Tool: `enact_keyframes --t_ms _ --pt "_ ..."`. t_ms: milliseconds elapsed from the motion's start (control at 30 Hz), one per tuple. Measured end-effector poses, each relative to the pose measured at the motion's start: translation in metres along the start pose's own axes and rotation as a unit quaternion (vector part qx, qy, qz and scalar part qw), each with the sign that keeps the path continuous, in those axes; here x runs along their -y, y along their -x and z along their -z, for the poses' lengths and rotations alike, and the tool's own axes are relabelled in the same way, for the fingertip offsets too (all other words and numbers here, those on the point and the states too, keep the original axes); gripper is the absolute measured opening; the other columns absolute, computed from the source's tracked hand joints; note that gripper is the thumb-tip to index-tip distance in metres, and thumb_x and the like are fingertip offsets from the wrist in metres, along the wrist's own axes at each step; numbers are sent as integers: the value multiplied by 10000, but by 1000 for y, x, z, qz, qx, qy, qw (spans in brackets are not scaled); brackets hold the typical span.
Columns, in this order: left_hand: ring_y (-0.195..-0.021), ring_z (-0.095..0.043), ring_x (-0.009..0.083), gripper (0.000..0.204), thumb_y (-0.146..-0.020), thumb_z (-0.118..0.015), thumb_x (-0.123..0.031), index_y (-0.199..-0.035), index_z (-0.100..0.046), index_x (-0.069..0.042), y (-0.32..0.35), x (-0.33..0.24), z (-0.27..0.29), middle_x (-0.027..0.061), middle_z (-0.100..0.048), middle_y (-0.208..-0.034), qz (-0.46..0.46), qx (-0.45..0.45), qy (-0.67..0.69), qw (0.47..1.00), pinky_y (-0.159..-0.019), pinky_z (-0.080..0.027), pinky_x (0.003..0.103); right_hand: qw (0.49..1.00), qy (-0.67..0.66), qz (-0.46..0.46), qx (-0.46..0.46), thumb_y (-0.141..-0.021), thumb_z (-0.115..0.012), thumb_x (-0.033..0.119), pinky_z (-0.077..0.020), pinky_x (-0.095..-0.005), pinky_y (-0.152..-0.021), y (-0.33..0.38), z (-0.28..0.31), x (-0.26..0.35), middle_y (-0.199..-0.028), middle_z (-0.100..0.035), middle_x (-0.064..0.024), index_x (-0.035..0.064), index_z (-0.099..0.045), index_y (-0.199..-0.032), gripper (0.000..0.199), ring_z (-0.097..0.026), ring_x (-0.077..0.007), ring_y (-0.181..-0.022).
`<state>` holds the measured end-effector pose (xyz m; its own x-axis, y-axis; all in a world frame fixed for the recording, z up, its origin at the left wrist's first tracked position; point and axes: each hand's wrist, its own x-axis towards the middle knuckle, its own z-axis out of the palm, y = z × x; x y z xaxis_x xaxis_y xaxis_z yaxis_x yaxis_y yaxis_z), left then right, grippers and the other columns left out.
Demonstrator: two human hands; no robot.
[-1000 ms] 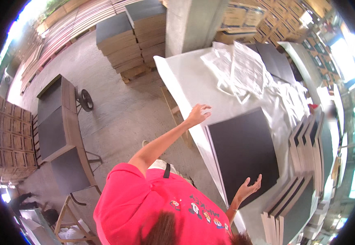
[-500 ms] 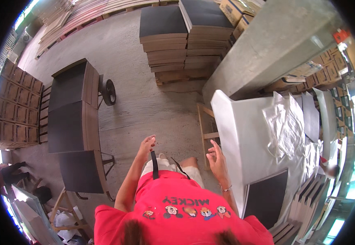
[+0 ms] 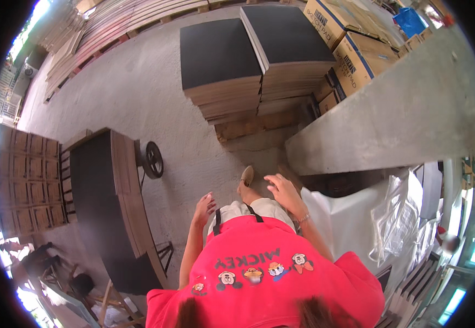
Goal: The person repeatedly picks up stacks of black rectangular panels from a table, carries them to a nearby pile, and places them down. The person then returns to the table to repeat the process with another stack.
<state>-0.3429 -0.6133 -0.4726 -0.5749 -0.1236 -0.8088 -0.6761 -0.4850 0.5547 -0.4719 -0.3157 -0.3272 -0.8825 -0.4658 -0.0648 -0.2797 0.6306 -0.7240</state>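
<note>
My left hand (image 3: 204, 209) hangs beside my left hip with its fingers loosely bent and apart, holding nothing. To its left lies a long stack of black-topped boards (image 3: 94, 188) with brown edges, which the hand does not touch. My right hand (image 3: 283, 192) is in front of my right thigh, palm down, fingers spread and bare of any object. Nearest to it is the corner of a table under a white sheet (image 3: 335, 210), a little to the right. Ahead stand two tall piles of black-topped boards, the left pile (image 3: 218, 52) and the right pile (image 3: 286, 35).
A thick concrete pillar (image 3: 396, 109) rises at the right, beside brown cartons (image 3: 352, 65). A black wheel (image 3: 152, 159) sticks out by the long stack. More cartons (image 3: 27, 180) are piled at far left. Wooden pallets (image 3: 133, 22) line the back. Another person (image 3: 35, 259) is at lower left.
I have walked forward and turned slightly right, so the board piles and pillar look nearer. The covered table has slid back to the lower right. My right hand has swung inward.
</note>
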Motion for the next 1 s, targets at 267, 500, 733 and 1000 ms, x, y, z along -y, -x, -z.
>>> enact_keyframes --t_ms 267,500,733,1000 --pt "-896 -544 146 419 -903 -559 -381 -1273 -529 -186 -75 -62 66 -1 -575 -1048 -8 -209 -4 978 -721 -416 327 902 -389 -184 -30 -892 -541 66 -493 -337 -799 -237 -1 -62 -986 -647 -73 26 -598 -1128 246 -618 -194 -891" --pt "-872 -553 138 445 -904 -558 -392 -1296 -500 -189 -130 -94 94 -7 -578 -1037 86 -118 -39 988 -703 -422 326 587 -677 -418 -152 -869 -524 25 -423 -370 -965 -382 -88 -84 -1133 -601 -110 26 -516 -1235 366 -577 -230 -1031" --pt "-883 -560 133 452 -911 -547 -393 -1298 -501 -163 -167 -206 143 0 -583 -1085 51 -71 -137 987 -715 -416 315 437 -770 -433 -170 -903 -504 85 -115 -462 -1155 -474 -144 -63 -1527 -73 -208 -93 -162 -1396 626 -60 -308 -1426" --pt "-1002 -525 157 445 -931 -519 -389 -1330 -478 -196 -171 -271 240 15 -544 -1178 27 -221 0 975 -814 -396 370 717 -551 -415 -99 -804 -671 100 -263 -406 -1117 -519 -159 -47 -1337 -437 -202 -9 -519 -1185 425 -385 -236 -1278"
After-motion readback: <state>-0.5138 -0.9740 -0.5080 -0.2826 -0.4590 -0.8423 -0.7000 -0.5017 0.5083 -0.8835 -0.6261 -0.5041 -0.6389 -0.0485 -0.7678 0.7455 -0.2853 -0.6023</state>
